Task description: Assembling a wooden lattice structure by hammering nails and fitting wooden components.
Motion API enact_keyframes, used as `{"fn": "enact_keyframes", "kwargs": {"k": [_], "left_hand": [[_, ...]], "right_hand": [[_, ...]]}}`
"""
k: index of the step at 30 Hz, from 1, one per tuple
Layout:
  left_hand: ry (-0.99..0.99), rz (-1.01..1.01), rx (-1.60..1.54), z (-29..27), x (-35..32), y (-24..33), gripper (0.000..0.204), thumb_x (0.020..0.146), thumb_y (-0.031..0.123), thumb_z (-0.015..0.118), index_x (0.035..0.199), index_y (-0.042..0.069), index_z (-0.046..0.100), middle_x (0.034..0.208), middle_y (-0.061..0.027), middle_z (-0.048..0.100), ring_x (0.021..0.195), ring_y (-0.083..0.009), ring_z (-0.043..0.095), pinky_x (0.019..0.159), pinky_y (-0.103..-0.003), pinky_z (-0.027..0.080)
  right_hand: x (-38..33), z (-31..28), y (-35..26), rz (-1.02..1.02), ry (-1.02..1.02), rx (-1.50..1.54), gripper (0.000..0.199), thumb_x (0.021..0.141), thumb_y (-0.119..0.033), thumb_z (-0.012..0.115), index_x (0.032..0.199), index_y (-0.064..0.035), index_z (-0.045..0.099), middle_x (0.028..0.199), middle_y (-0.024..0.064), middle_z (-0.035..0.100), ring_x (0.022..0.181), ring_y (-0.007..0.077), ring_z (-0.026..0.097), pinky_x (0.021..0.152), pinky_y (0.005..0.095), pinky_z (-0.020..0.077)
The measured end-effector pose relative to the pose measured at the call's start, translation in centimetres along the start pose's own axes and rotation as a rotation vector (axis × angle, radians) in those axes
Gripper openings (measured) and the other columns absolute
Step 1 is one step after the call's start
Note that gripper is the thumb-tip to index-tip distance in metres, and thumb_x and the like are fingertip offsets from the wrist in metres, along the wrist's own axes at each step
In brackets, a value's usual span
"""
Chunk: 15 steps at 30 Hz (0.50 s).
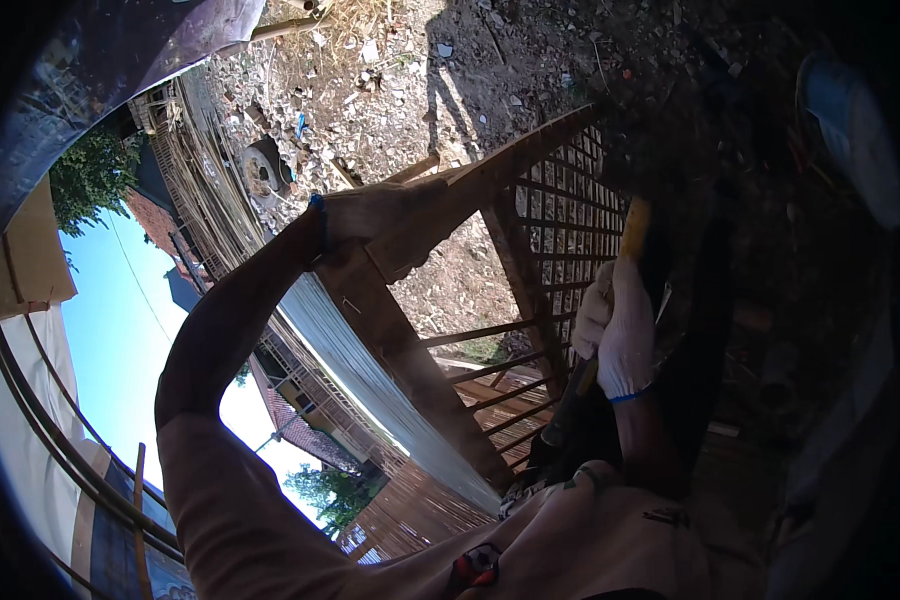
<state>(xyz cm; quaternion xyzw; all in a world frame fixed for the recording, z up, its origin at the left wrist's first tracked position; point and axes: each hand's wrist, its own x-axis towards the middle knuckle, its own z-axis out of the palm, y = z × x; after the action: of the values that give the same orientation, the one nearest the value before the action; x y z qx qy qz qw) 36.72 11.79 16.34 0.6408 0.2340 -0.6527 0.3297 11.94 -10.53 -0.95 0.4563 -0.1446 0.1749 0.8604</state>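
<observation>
A brown wooden frame (pixel 410 350) with rows of thin slats (pixel 573 215) stands before me. At its upper left corner, my left hand (pixel 382 212), in a glove with a blue cuff, is closed around the timber beam (pixel 510 165). Shade blurs the fingers there. My right hand (pixel 625 325), in a white knit glove, is wrapped round the handle of a tool (pixel 632 228). Yellow shows on that handle above and below the fist, and its lower end is dark. The tool's kind is hard to make out in the shadow, close to my body and the slats.
Rubble-strewn ground (pixel 370 90) lies beyond the frame, with a round ring-shaped object (pixel 262 168) on it. Long thin poles (pixel 215 170) and a pale sheet of strips (pixel 340 330) run along the left. A blue and white object (pixel 850 135) is at the far right.
</observation>
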Motion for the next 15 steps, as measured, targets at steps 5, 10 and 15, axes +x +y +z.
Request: {"fn": "enact_keyframes", "kwargs": {"k": [5,10,15], "left_hand": [[-0.105,-0.299,-0.314,-0.6,0.4,0.7,0.075,0.109,0.029,0.056,0.168,0.022,0.011,0.130,-0.0140,0.063,0.099,-0.0200,0.070,0.082,-0.037,0.063],[-0.126,-0.205,-0.202,-2.6,1.3,-1.7,0.071,0.109,0.030,0.056,0.167,0.024,0.016,0.126,-0.0133,0.065,0.097,-0.0220,0.071,0.079,-0.038,0.063],[-0.027,-0.214,-0.200,0.6,0.9,0.7,0.053,0.108,0.049,0.053,0.128,0.000,0.062,0.102,-0.0064,0.072,0.078,-0.0149,0.070,0.067,-0.031,0.061]], "right_hand": [[-1.4,0.1,9.6,-0.139,0.658,0.031,0.033,0.111,-0.039,0.039,0.110,-0.0140,0.061,0.056,-0.0041,0.046,0.043,0.0098,0.049,0.049,0.0328,0.0457],[-3.2,-3.2,3.1,-0.114,0.127,0.206,0.038,0.106,-0.044,0.050,0.093,-0.0113,0.062,0.058,0.0011,0.057,0.043,0.0177,0.054,0.040,0.0373,0.0354],[0.7,2.9,11.0,-0.468,0.483,0.358,0.030,0.107,-0.031,0.051,0.086,-0.0114,0.059,0.058,0.0015,0.055,0.047,0.0149,0.053,0.051,0.0323,0.0415]]}}
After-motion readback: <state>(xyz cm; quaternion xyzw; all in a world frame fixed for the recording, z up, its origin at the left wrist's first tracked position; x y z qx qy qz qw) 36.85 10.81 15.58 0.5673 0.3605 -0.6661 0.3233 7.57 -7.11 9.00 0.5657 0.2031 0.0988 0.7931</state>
